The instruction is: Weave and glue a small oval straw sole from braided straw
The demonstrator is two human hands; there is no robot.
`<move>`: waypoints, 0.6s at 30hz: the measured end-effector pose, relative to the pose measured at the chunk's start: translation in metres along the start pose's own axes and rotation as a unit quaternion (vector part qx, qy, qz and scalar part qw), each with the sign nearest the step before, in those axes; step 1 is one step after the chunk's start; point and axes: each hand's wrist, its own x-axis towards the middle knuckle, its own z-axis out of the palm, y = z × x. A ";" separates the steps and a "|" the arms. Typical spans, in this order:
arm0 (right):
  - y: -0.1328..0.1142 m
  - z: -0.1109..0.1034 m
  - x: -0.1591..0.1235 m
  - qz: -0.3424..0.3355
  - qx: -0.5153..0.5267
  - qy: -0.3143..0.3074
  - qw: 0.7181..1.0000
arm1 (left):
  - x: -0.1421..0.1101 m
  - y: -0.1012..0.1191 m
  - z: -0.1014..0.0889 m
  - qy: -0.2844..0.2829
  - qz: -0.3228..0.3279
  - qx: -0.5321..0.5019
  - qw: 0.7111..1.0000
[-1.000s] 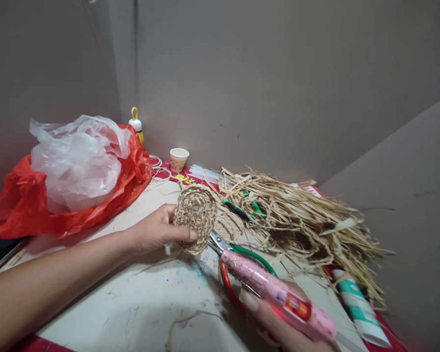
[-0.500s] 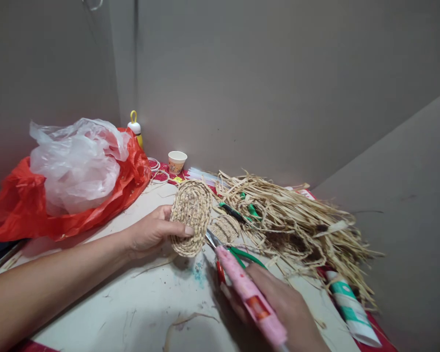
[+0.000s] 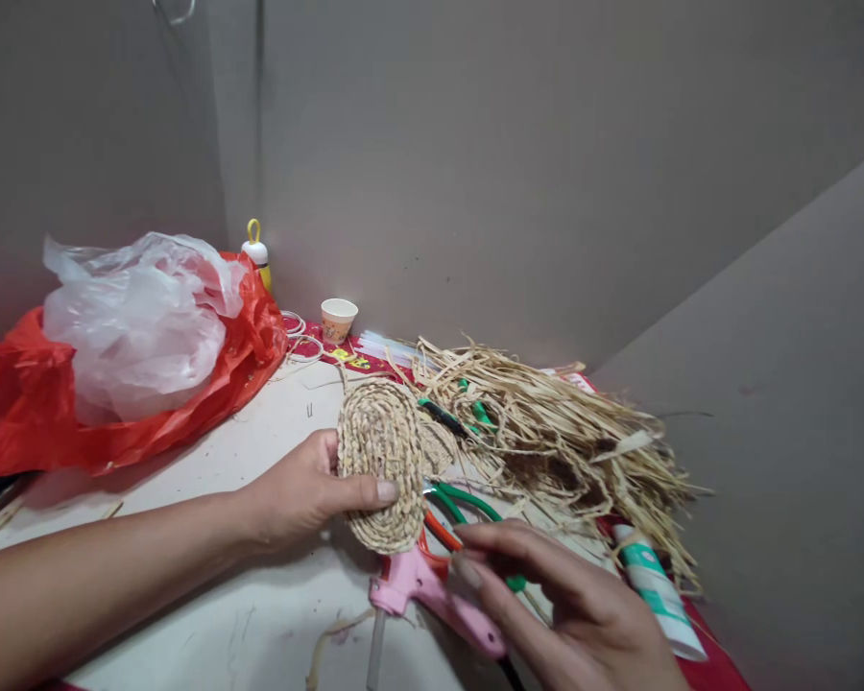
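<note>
My left hand (image 3: pixel 309 494) grips an oval coiled straw mat (image 3: pixel 381 461), thumb on its face and fingers behind, holding it raised above the table. Below the mat lies a pink hot glue gun (image 3: pixel 432 595), its clear glue stick sticking out toward me and its front part hidden. Just right of the gun is my right hand (image 3: pixel 562 605), with thumb and index finger apart and nothing seen between them. Green-handled scissors (image 3: pixel 468 501) and an orange handle (image 3: pixel 441 531) lie under and beside these fingers. Behind the mat, a smaller woven piece (image 3: pixel 438 449) is partly covered.
A heap of dry straw (image 3: pixel 568 432) spreads along the back right, with a black-and-green tool (image 3: pixel 443 417) at its edge. A white-and-green roll (image 3: pixel 659 590) lies at right. Plastic bags (image 3: pixel 136 336), a paper cup (image 3: pixel 338 321) and a bottle (image 3: pixel 256 254) stand at the back left.
My right hand has let go of the glue gun, which now lies on the table, and its fingers have come apart. The mat in my left hand has shifted slightly nearer to me.
</note>
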 end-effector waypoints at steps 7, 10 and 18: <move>-0.011 0.024 -0.008 0.115 0.215 0.100 0.965 | -0.008 -0.004 0.019 -0.031 0.000 0.020 0.999; -0.009 0.027 -0.009 0.116 0.225 0.091 0.963 | -0.009 -0.005 0.022 -0.032 0.006 0.024 0.999; -0.008 0.025 -0.011 0.063 0.170 0.052 0.982 | -0.010 -0.012 0.018 -0.020 -0.023 0.017 0.999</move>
